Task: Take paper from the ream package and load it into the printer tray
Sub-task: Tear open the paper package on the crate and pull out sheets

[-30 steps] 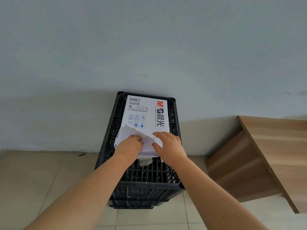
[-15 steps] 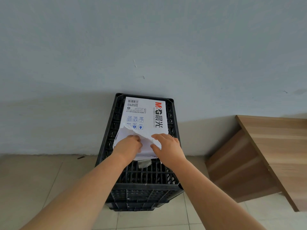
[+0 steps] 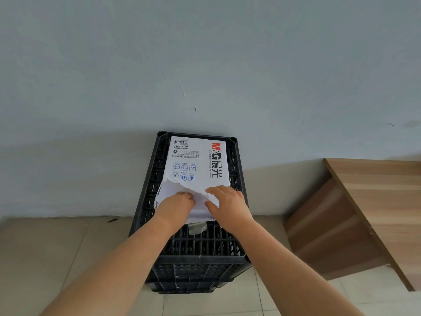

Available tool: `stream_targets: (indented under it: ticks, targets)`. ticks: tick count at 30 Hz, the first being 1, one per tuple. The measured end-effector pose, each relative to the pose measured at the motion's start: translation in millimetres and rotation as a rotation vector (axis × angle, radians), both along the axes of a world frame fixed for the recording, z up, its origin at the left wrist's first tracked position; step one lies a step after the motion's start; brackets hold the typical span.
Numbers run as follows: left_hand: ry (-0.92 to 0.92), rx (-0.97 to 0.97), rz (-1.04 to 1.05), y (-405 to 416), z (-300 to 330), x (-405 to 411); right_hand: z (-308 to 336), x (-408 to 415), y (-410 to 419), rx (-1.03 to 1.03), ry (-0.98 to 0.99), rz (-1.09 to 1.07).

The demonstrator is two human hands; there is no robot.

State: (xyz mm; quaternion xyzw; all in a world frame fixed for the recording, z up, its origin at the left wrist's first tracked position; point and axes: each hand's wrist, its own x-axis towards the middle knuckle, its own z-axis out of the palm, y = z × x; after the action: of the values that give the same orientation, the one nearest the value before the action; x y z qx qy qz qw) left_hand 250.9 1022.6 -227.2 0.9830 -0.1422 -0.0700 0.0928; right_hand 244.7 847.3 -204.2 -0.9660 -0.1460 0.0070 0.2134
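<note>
ream package (image 3: 197,164) lies flat on black crate (image 3: 200,254), frame centre, near end torn open | left hand (image 3: 176,207) fingers curled on exposed paper (image 3: 169,192) | right hand (image 3: 227,205) pinching torn wrapper edge | wooden furniture (image 3: 373,201) right

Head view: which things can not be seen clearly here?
- Paper inside the ream package: the left hand and right hand cover the torn near end, so their grip is unclear.
- Small print on the wrapper: too small to read.
- Printer tray: not in view.
- Wooden furniture: cut off by the right edge.
- Black crate: underside hidden.
</note>
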Motion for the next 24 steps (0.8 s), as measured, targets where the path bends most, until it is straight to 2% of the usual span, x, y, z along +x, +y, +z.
stream_targets:
  ticks: [6,13,18,24]
  targets:
    - [-0.14,0.047,-0.123,9,-10,-22,-4,-2,-3,-0.002,0.01,0.014]
    - [-0.182,0.019,-0.055,8,-6,-47,-14,-19,-17,0.041,0.034,-0.002]
    - [-0.168,-0.005,-0.038,5,-4,-58,-15,-36,-27,0.236,0.094,-0.247]
    - [-0.244,-0.006,-0.083,7,-4,-71,-18,-55,-29,0.284,0.255,-0.422]
